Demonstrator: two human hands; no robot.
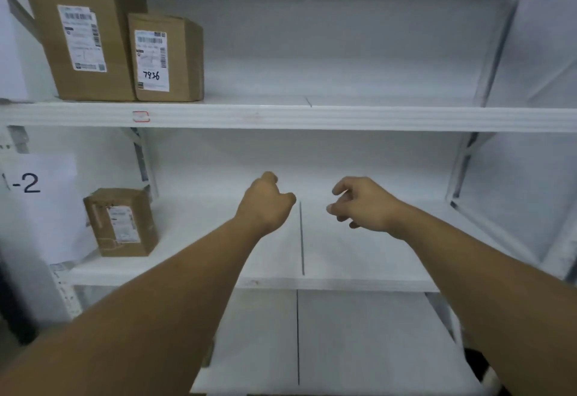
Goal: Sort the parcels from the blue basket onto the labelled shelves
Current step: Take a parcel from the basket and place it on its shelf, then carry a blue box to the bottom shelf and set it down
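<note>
At the far left we see one white paper sign (31, 183) marked "-2", hanging beside the rack's left upright. We count three white shelves: the upper shelf (343, 117), the middle shelf (359, 255) and the lower shelf (359, 349). We count three brown cardboard parcels, all at the left end of the rack.

Two parcels stand on the upper shelf. The large parcel (81, 39) is furthest left and has one white shipping label. The smaller parcel (168, 58) touches its right side, and its label has "7936" handwritten on it. On the front edge of that shelf, below these two, we see one small red-outlined tag (141, 116). The third parcel (121, 222), the smallest, stands alone on the middle shelf, just right of the sign and towards the back.

Further right, two bare forearms reach over the middle shelf. The left hand (265, 202) is curled into a loose fist and holds nothing. We see one dark seam (301, 239) in the shelf board between the two hands. The right hand (363, 205) is near the left but not touching it, with its fingers loosely bent and spread, and it also holds nothing. Both hands are well apart from all three parcels.
</note>
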